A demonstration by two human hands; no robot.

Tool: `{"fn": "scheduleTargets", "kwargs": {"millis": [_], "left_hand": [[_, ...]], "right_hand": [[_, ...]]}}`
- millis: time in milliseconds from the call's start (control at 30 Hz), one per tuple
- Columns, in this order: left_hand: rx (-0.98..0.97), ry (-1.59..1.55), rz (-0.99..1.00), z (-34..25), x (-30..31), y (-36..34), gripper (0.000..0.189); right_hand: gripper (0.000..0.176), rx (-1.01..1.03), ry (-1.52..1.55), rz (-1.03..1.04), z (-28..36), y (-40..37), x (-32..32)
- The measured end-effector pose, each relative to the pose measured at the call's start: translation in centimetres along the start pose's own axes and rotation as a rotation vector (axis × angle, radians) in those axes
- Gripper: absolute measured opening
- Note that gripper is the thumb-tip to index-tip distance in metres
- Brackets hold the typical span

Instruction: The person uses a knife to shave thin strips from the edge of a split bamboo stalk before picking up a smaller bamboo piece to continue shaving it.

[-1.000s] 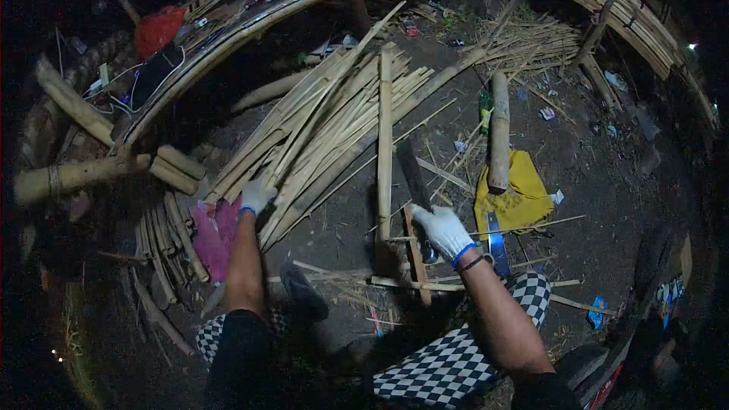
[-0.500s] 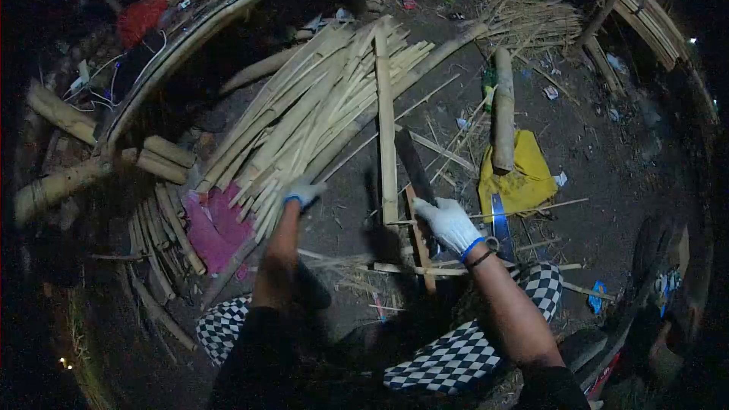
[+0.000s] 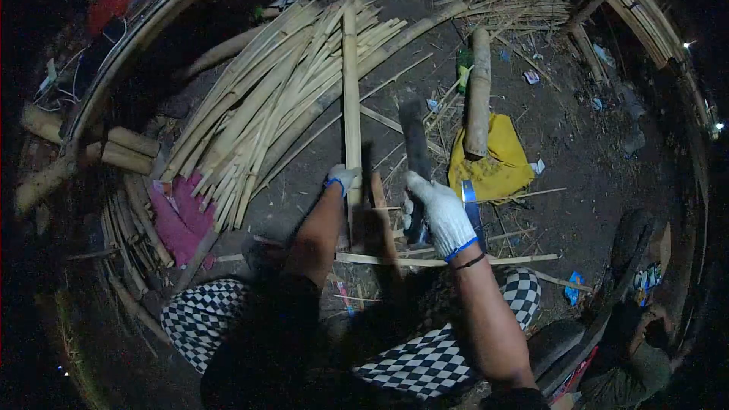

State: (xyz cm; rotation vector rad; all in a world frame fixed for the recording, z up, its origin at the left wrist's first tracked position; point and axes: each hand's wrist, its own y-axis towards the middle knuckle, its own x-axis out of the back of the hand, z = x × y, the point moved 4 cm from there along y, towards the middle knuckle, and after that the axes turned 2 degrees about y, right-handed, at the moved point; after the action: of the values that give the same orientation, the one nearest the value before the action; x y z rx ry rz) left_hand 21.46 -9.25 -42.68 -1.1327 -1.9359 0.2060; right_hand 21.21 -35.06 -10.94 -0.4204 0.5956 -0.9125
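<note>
At the left, round bamboo logs (image 3: 127,148) sit with their ends cut flat. Next comes a pink cloth (image 3: 181,216), soft and crumpled, on the dark dirt ground (image 3: 592,152). A big heap of split bamboo strips (image 3: 258,106) fans out just beside it, reaching up to the far side. The strips are thin, pale and smooth, and some bend a bit.

To the right of the heap is the bamboo slat (image 3: 351,83) — long, flat and straight, with a bump where the cane has a joint. Its long way runs from near to far. The left hand (image 3: 343,175), in a white glove, is at the left edge of its near part, so this hand is the nearer one. Its fingers are small and dim here, so I cannot tell how far they are closed.

A short brown stick (image 3: 383,220) lies close by on the right. Then comes a big knife (image 3: 414,137), its blade dark, wide and blurry, pointing to the far side. The right hand (image 3: 444,212), in a knitted glove, has its fingers curled shut round the handle — the slat lies to its left, a little way off.

Farther right, a thick round bamboo pole (image 3: 478,91) rests its near end on a wrinkly yellow cloth (image 3: 505,171).
</note>
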Motion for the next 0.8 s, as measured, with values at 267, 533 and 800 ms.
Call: {"fn": "scheduleTargets", "kwargs": {"millis": [267, 533, 800], "left_hand": [[-0.134, -0.527, 0.18, -2.0, 0.5, -2.2, 0.054], [-0.029, -0.357, -0.032, -6.9, 6.3, -6.1, 0.056], [-0.136, -0.547, -0.084, -8.8, 7.0, -12.8, 0.026]], "right_hand": [[0.027, 0.081, 0.193, -0.004, 0.7, -0.8, 1.8], [0.022, 0.116, 0.193, 0.003, 0.7, -1.7, 3.6], [0.02, 0.198, 0.283, -0.028, 1.2, -1.6, 4.0]]}}
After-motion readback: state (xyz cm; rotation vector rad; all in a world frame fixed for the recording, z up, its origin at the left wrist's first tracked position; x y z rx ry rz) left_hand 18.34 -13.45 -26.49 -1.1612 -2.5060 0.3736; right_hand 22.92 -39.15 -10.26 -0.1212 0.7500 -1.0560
